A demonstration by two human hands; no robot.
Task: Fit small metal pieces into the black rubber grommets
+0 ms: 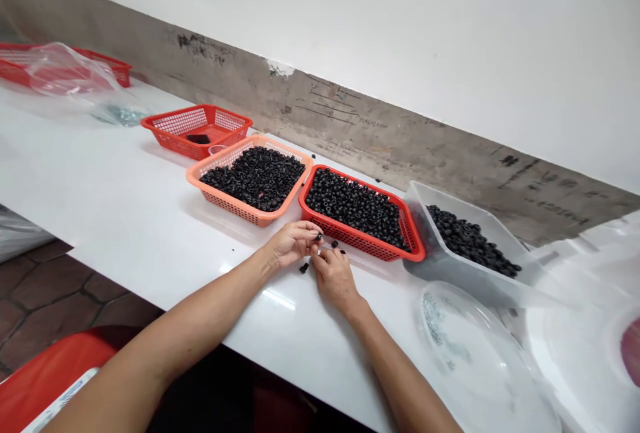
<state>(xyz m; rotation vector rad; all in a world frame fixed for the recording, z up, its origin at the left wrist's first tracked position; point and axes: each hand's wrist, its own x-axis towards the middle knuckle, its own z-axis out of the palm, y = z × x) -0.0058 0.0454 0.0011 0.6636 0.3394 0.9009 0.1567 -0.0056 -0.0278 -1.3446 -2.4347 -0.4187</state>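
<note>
A small black cylindrical piece [319, 237] is being pinched between the thumb and fingertips of the left hand [295, 244], above the glossy white tabletop [125, 220]. The right hand [336, 278] is being held just beside the left fingertips with its fingers bent; whether anything is being grasped by it cannot be told. Loose black pieces [304, 268] are being supported by the tabletop near both hands. Many similar black parts are being contained in the red rectangular perforated basket [357, 241] just beyond the hands, in the salmon-orange perforated basket [233, 209] to its left, and in the translucent bin [445, 274] to its right.
</note>
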